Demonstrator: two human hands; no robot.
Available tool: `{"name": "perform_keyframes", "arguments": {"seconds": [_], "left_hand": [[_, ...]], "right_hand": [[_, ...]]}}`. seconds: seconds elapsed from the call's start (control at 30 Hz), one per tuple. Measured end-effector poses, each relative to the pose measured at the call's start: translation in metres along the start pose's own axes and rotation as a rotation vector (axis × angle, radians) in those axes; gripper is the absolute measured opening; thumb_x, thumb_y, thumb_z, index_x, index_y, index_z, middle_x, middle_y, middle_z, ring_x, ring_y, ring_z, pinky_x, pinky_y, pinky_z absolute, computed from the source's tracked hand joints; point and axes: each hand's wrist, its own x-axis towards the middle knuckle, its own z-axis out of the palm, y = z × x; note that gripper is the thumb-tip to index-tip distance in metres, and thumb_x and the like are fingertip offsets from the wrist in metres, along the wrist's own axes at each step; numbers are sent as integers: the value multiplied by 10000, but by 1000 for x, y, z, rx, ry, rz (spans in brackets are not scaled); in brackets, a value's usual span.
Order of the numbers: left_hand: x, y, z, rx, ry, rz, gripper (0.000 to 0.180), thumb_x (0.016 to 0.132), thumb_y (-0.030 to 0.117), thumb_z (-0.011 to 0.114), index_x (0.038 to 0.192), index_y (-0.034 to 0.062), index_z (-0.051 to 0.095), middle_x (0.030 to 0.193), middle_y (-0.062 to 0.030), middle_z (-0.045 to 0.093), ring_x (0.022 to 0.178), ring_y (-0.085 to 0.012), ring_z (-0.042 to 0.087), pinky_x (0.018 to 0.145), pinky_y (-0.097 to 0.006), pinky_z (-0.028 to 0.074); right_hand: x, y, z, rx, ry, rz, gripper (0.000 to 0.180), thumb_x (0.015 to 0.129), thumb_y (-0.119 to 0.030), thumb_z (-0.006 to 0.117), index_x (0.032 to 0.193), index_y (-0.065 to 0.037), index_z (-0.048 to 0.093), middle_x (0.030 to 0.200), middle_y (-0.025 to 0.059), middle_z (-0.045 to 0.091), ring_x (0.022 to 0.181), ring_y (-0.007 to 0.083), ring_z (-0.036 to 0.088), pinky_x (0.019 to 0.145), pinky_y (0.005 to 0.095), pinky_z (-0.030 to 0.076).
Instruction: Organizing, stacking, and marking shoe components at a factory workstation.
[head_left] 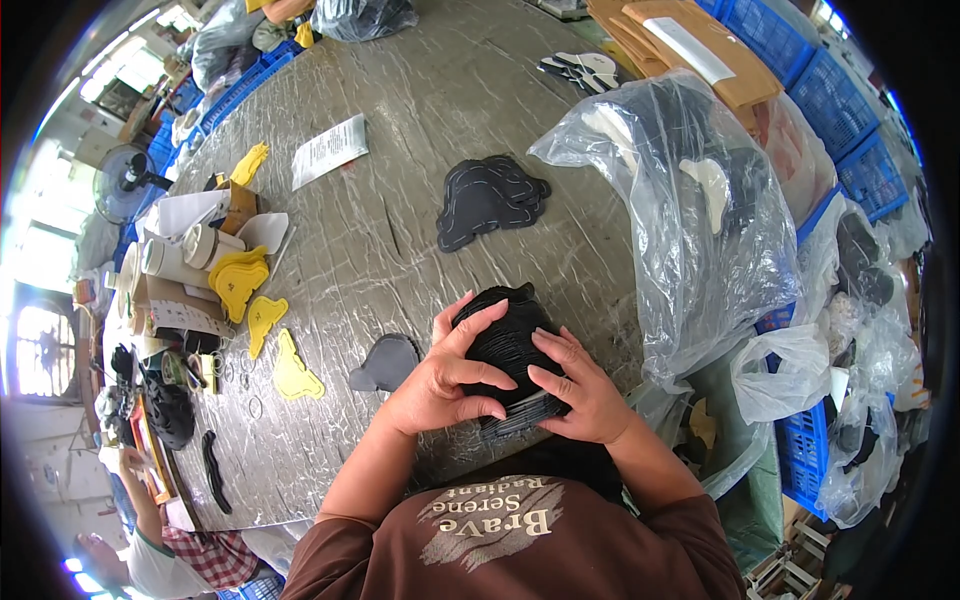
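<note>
Close to my body, a thick stack of thin black cut pieces (502, 345) stands on the table, its layered edges turned up toward me. My left hand (450, 372) grips its left side, fingers curved over the layers and thumb near the front. From the other side my right hand (585, 395) presses on the stack, fingers bent against its edge. A single dark grey rounded piece (388, 362) lies flat beside my left hand. Farther off rests a pile of black curved pieces with pale outline marks (490, 200). The undersides of both hands are hidden.
Yellow templates (297, 365), rings, and a box with tape rolls (170, 260) occupy the table's left. Clear plastic bags of pieces (700, 230) crowd the right, near blue crates (830, 100). A white printed packet (330, 152) lies far left. Another person (180, 555) is at lower left.
</note>
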Motion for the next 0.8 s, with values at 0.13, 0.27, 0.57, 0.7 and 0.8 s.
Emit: {"name": "perform_keyframes", "arguments": {"seconds": [0.13, 0.27, 0.57, 0.7, 0.8], "left_hand": [[1, 1, -1, -2, 9, 9, 288, 620, 320, 828, 856, 175, 745, 1434, -236, 373, 1346, -389, 304, 1110, -546, 115], [1, 2, 0, -38, 45, 5, 237, 628, 149, 806, 854, 177, 741, 1437, -229, 376, 1341, -389, 310, 1112, -552, 122], [2, 6, -3, -28, -8, 26, 258, 608, 270, 833, 827, 174, 738, 1431, -221, 384, 1346, -394, 284, 1109, -576, 112], [1, 3, -2, -29, -12, 19, 246, 615, 248, 832, 832, 178, 739, 1434, -212, 384, 1351, -394, 272, 1114, -569, 102], [2, 3, 0, -22, 5, -8, 247, 606, 147, 828, 832, 177, 733, 1436, -197, 389, 1354, -395, 269, 1114, -565, 117]], "right_hand": [[-1, 1, 0, -2, -5, 1, 856, 569, -187, 833, 1343, -171, 468, 1416, 201, 389, 1311, 381, 396, 1077, 554, 299], [1, -1, -1, 1, -4, 8, 841, 577, -193, 832, 1338, -173, 474, 1415, 202, 390, 1308, 382, 399, 1076, 554, 301], [1, -2, 1, -9, 7, 3, 809, 594, -199, 830, 1326, -183, 487, 1411, 204, 393, 1303, 385, 405, 1073, 552, 307], [0, -1, 1, -7, 7, 1, 802, 595, -205, 830, 1323, -184, 492, 1414, 205, 389, 1305, 386, 403, 1074, 551, 305], [-1, 1, 0, -3, 9, -1, 799, 590, -201, 830, 1318, -200, 500, 1412, 202, 391, 1304, 386, 403, 1073, 554, 305]]}}
